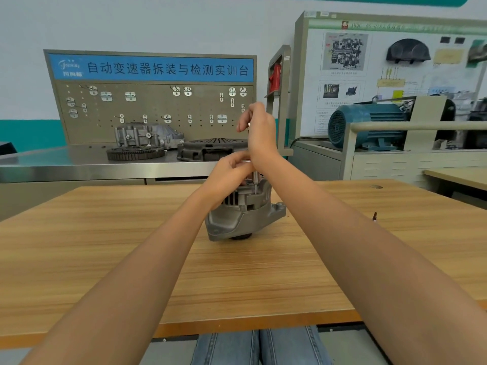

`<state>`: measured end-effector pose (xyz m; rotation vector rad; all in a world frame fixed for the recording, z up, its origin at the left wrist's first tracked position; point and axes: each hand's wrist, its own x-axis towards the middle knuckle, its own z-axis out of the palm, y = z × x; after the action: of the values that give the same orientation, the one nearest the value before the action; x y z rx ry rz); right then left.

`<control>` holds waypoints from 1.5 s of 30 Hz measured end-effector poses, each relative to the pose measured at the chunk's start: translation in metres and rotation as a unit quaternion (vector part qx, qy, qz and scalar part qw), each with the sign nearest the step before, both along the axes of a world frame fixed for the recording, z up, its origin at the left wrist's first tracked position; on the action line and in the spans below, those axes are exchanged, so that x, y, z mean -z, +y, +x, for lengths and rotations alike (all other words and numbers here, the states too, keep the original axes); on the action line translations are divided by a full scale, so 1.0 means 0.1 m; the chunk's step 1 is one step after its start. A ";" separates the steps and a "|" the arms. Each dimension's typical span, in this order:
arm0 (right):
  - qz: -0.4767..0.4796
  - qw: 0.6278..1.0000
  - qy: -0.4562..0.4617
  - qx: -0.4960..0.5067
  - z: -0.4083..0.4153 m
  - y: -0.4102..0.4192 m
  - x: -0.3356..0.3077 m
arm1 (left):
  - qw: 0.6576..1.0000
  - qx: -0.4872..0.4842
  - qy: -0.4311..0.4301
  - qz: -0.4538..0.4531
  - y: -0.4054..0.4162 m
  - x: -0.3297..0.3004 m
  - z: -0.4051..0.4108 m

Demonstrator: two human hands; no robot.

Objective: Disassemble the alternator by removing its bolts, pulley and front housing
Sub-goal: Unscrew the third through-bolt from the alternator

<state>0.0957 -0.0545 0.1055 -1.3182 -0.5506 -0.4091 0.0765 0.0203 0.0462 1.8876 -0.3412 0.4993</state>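
While the alternator stands on end mid-counter, the left hand curls its fingers round the tool's shaft to steady it on a bolt, and the right hand grips the upright handle above, apparently to turn it.

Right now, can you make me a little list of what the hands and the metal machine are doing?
machine: alternator, standing on the wooden table
right hand: raised above it, gripping the top of a thin metal tool
left hand: fingers curled round the tool, lower down
tool: upright, tip at the alternator's top
nearby: small bit on the table
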 end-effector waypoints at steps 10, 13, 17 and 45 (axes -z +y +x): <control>-0.350 0.797 -0.215 0.443 0.02 -0.03 0.29 | 0.998 -0.056 -0.008 0.013 -0.01 -0.01 -0.01; -0.333 0.790 -0.209 0.472 -0.03 0.02 0.31 | 0.998 -0.057 -0.019 0.036 -0.02 -0.02 0.00; -0.287 0.837 -0.216 0.413 -0.04 0.01 0.25 | 0.997 -0.059 -0.021 0.048 -0.02 -0.02 0.00; -0.140 0.962 -0.149 0.181 -0.02 -0.07 0.11 | 1.000 -0.004 0.016 0.003 0.00 -0.03 0.01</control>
<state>0.0934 -0.0612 0.0945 -1.6499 -0.6344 -0.8662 0.0770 0.0201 0.0488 1.9020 -0.3148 0.4723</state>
